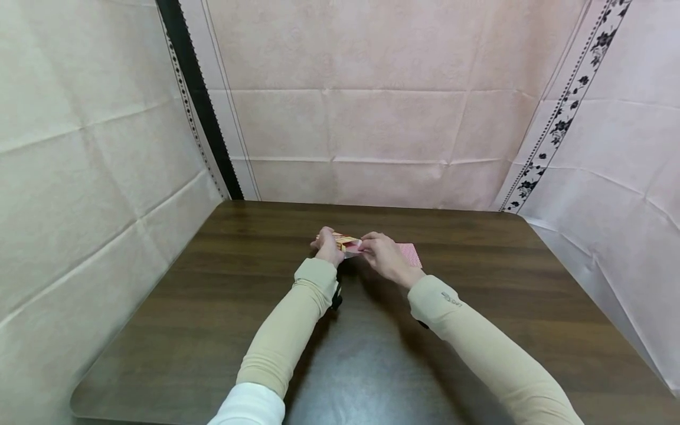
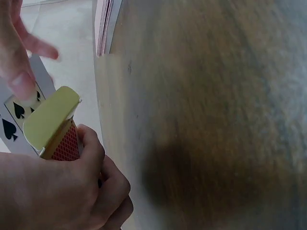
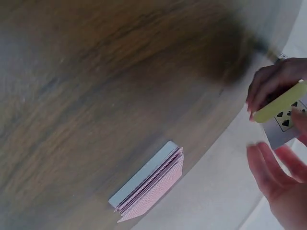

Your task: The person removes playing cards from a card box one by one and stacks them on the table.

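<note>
My left hand (image 1: 327,247) grips a red-and-yellow card box (image 2: 64,146), its yellow flap (image 2: 53,117) folded open toward the right hand. At the box's mouth my right hand (image 1: 386,257) pinches a playing card (image 3: 284,125) with black spades on its face. In the left wrist view the right thumb lies on that face, close beside the flap. Part of the card is hidden behind the flap and the thumb. A stack of red-backed playing cards (image 3: 151,184) lies on the table just beyond the right hand, slightly fanned along one side.
The brown wooden table (image 1: 212,330) spreads around both arms. Pale creased cloth (image 1: 382,130) hangs behind its far edge and on both sides. The card stack sits near the far edge, to the right of the box.
</note>
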Motion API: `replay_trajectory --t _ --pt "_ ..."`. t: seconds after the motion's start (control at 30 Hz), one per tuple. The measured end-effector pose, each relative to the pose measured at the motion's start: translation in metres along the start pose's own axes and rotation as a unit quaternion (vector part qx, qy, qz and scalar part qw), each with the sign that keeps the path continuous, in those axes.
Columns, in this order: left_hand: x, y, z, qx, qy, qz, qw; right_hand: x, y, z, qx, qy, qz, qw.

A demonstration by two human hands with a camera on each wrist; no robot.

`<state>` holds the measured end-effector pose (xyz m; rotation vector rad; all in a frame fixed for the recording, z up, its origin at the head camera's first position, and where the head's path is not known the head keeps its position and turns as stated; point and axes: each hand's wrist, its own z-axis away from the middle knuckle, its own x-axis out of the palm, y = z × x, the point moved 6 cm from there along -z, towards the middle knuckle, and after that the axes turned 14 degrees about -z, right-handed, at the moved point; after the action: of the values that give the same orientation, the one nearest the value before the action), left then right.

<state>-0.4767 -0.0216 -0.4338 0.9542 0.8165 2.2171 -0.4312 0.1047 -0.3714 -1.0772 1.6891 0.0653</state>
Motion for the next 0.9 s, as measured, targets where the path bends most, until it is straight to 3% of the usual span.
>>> replay_trajectory --t 0.2,0.53,0.63,0.8,0.9 --pt "0.003 -0.001 0.000 -0.004 -0.007 0.005 1.0000 0.000 0.007 0.002 0.061 0.008 -0.077 0.995" --pt "0.005 -0.005 0.005 -0.007 -0.014 -0.011 0.9998 -0.002 0.011 0.005 0.095 -0.008 -0.090 0.991" --pt "0.006 -0.005 0.005 -0.002 -0.011 -0.011 0.9999 0.000 0.013 0.005 0.130 -0.041 -0.092 0.986" --pt "0.002 -0.004 0.003 0.006 0.012 -0.001 0.9999 0.003 0.015 0.010 0.187 -0.135 -0.092 0.969" --pt "-0.002 -0.001 0.001 0.015 0.030 0.011 0.9994 -0.006 0.020 0.015 0.203 -0.145 -0.076 0.965"
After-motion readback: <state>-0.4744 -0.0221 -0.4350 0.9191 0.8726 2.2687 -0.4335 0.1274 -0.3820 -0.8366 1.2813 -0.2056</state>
